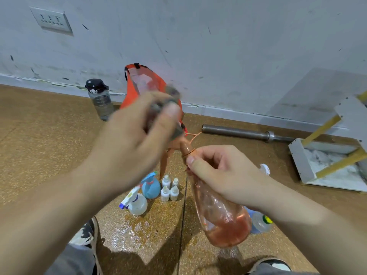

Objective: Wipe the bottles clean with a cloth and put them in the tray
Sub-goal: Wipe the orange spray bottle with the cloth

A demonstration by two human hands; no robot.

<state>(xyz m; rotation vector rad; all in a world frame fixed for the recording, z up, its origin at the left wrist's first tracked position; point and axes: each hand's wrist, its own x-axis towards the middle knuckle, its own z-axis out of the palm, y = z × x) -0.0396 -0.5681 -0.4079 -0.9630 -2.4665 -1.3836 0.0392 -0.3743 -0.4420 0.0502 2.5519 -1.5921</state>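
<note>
Right hand (222, 175) grips the pink bottle (222, 221) by the neck; left hand (129, 135) pinches a blurred cloth (170, 94) at its nozzle. Hard rubbing may slip the bottle onto 4 vials (170, 188) below.

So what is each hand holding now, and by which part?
The right hand grips the pink spray bottle at its neck, just below the sprayer. The left hand pinches a blurred grey cloth; which part cannot be told.

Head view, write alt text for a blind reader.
The right hand grips a pink spray bottle by its neck; the blurred left hand holds a grey cloth near its nozzle. Smaller bottles stand on the floor below.
</note>
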